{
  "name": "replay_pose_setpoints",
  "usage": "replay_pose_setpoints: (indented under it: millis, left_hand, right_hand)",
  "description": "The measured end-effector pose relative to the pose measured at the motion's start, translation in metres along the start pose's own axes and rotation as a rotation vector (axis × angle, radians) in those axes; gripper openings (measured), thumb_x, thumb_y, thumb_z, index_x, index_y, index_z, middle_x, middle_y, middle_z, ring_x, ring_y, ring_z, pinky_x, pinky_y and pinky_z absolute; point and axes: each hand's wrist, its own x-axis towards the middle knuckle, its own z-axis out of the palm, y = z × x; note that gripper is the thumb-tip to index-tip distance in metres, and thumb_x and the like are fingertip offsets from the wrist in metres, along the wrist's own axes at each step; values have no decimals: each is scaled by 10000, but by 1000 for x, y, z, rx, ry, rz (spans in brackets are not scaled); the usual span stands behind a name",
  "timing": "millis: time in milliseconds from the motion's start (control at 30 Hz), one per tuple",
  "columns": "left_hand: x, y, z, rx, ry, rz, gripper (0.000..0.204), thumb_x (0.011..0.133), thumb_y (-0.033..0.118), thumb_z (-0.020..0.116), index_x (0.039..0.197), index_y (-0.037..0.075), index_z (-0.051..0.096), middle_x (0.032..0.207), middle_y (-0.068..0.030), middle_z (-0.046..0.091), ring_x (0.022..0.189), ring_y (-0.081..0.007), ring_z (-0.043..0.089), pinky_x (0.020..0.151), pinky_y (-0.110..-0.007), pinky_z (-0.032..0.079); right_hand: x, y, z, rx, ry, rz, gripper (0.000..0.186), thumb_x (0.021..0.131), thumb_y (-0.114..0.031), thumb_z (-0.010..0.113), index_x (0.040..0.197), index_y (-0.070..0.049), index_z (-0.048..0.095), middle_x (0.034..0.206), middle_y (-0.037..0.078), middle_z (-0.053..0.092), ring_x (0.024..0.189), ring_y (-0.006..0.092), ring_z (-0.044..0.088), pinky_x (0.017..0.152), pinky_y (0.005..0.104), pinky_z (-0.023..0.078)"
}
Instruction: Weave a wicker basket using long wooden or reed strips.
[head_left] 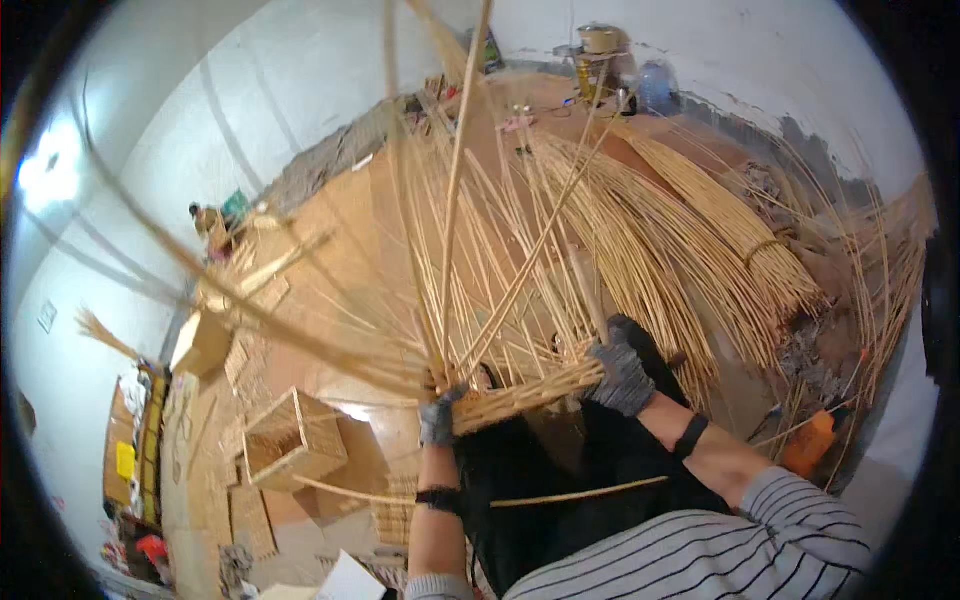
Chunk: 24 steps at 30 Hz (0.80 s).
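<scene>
A partly woven wicker basket lies across my lap, with long willow rods standing up from its woven edge and fanning outward. My left hand, in a grey glove, is closed on the basket's left corner, where several rods bunch together. At the right corner my right hand, also gloved, grips the woven edge beside a thick upright rod. The fingers are partly hidden by weave and rods. One loose rod lies across the black cloth on my lap.
A tied bundle of rods and a loose spread of rods lie on the floor to the right. An open woven box stands at left. Farther left is a shelf; a blue water jug stands by the back wall.
</scene>
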Motion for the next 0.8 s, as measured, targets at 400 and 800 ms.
replay_pose_setpoints:
  millis: [400, 800]
  left_hand:
    - [-61, 12, -7, -167, -48, 142, 457, 907, 229, 474, 1300, 19, 375, 1171, -115, 501, 948, -190, 536, 795, -301, 471]
    - [-12, -19, -6, -862, -239, 93, 357, 938, 334, 390, 1120, 39, 477, 997, -137, 562, 816, -240, 574, 688, -335, 528]
  right_hand:
    - [32, -30, -50, 109, -245, 223, 649, 587, -533, 729, 1024, -78, 576, 1148, 200, 469, 1121, 377, 428, 966, 438, 361]
    - [169, -38, 50, 575, -305, 286, 193, 826, -214, 581, 831, -22, 555, 768, 114, 614, 692, 233, 605, 655, 370, 504]
